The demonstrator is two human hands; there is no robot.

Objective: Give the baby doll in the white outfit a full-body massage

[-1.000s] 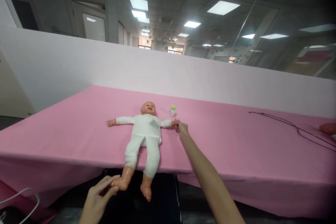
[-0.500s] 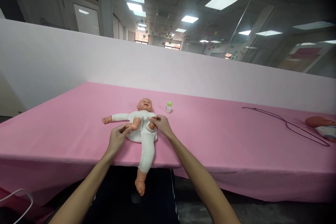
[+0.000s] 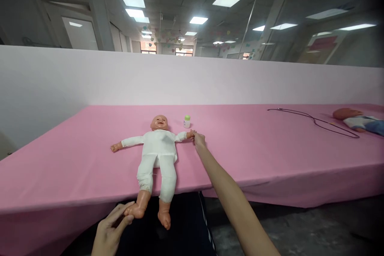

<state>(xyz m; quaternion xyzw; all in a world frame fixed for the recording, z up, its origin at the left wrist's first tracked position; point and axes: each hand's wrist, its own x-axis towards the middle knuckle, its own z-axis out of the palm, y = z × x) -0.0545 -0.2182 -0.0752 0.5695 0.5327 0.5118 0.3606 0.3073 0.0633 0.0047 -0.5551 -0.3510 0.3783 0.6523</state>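
A baby doll [image 3: 159, 148] with a white cloth body lies face up on the pink-covered table [image 3: 240, 148], its lower legs hanging past the front edge. My left hand [image 3: 110, 228] pinches the toes of the doll's foot [image 3: 136, 209] on the left side. My right hand [image 3: 199, 139] has its fingers closed around the doll's small hand [image 3: 190, 134], drawing that arm out sideways. The doll's other arm [image 3: 129, 142] rests outstretched on the cloth. Just beyond my right hand stands a small white bottle [image 3: 187, 122] with a green cap.
A dark looped cord [image 3: 313, 120] lies on the right part of the table. Near it, at the far right, is a second doll [image 3: 354, 120] in blue and white clothes. A white low wall [image 3: 180, 80] with glass above runs behind the table.
The doll's left-side leg, earlier folded up over its body, is now stretched down in my left hand. My right hand moved outward with the doll's arm. The view turned slightly right.
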